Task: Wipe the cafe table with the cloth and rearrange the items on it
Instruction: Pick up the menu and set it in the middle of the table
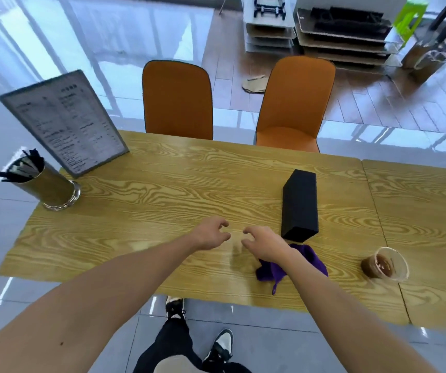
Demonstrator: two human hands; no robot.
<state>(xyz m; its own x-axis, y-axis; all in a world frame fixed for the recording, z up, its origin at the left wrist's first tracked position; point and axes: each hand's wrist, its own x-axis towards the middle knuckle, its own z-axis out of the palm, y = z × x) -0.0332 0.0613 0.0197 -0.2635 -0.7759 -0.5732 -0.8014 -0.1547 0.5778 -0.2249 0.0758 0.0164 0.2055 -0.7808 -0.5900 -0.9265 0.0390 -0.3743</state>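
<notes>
A purple cloth (310, 258) lies crumpled on the wooden cafe table (162, 189) near its front edge, partly under my right wrist. My right hand (263, 242) hovers just left of the cloth with curled, spread fingers, holding nothing. My left hand (211, 232) hangs close beside it, fingers apart and empty. A black box (300, 205) stands right behind the cloth. A plastic cup of dark drink (384, 265) sits at the right front. A framed menu (63, 121) leans at the back left, with a metal holder of black straws (42, 184) beside it.
Two orange chairs (177, 100) (294, 103) stand at the table's far side. A second table of the same wood (426, 211) abuts on the right. My legs and shoes (216, 345) are below the front edge. Stacked cardboard trays (343, 36) lie on the floor beyond.
</notes>
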